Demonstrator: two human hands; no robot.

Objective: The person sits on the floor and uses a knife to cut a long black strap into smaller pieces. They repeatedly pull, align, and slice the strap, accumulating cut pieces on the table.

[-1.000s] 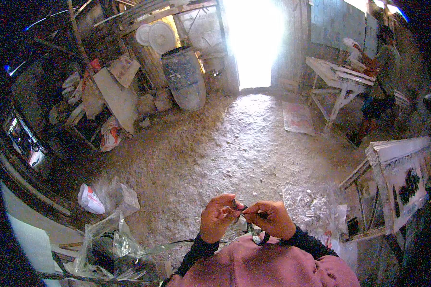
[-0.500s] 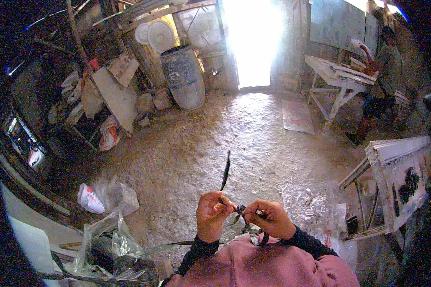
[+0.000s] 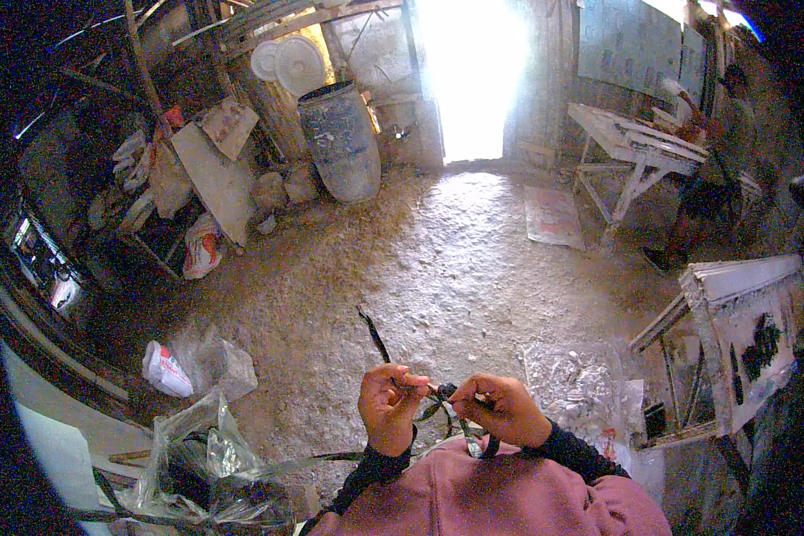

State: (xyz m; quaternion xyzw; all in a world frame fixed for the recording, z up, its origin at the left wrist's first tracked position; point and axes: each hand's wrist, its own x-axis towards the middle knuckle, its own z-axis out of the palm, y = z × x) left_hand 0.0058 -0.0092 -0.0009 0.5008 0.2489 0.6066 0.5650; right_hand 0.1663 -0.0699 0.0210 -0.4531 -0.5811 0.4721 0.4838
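Between my two hands is a dark, flat strap [image 3: 448, 392] with a knot or bunched part in its middle. My left hand [image 3: 389, 406] pinches it on the left, and a loose end sticks up and away past the fingers. On the other side of the knot, my right hand [image 3: 500, 409] grips the strap between thumb and fingertips. Loops of it hang below the hands against my pink top [image 3: 518, 491]. A similar dark band [image 3: 330, 456] runs left behind my left wrist toward a clear plastic bag [image 3: 232, 447] with dark contents.
A white work table [image 3: 639, 143] stands at the far right, where another person [image 3: 728, 134] works. Nearer is a white wooden frame [image 3: 741, 339]. A blue barrel [image 3: 341, 143] stands at the back beside leaning boards [image 3: 207, 179]. White scraps [image 3: 576, 384] lie on the floor.
The strap's loose end has swung left and lower. My left hand has shifted slightly left, while my right hand stays nearly in place. The other person's arm has moved a little.
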